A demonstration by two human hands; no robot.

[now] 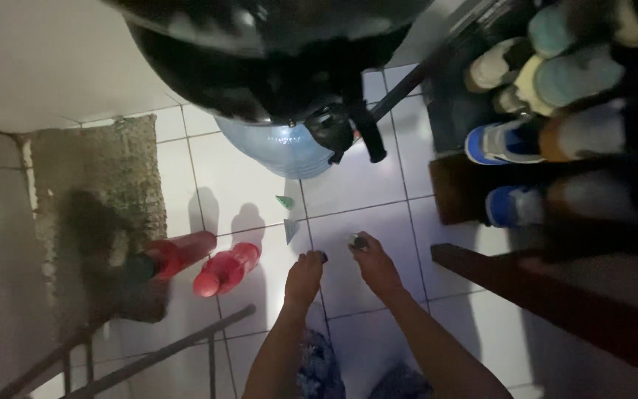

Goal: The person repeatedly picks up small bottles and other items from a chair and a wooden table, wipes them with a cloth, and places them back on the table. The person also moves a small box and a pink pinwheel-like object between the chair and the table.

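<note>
Dim top-down view, both arms reach down over white floor tiles [363,222]. Left hand [303,279] is loosely curled, fingertips pinching a small dark object [323,256] at its far tip; too small and dark to say what it is. Right hand [375,264] just beside it, fingers closed around a small shiny grey piece [357,241] held at its fingertips, kind unclear. Hands are near each other but not touching. Just beyond the left hand, two small green triangular bits [288,220] lie on the tile. Left of the left hand, two red bottles [227,269] lie tilted on the floor, one partly on a brownish mat [105,185]. Farther ahead of both hands sits a blue water jug [278,148], with a black rounded object [260,52] above it. Right of the right hand, a rack with shoes [526,140], blue and pale ones. A dark metal frame [156,355] crosses near the left forearm.
</note>
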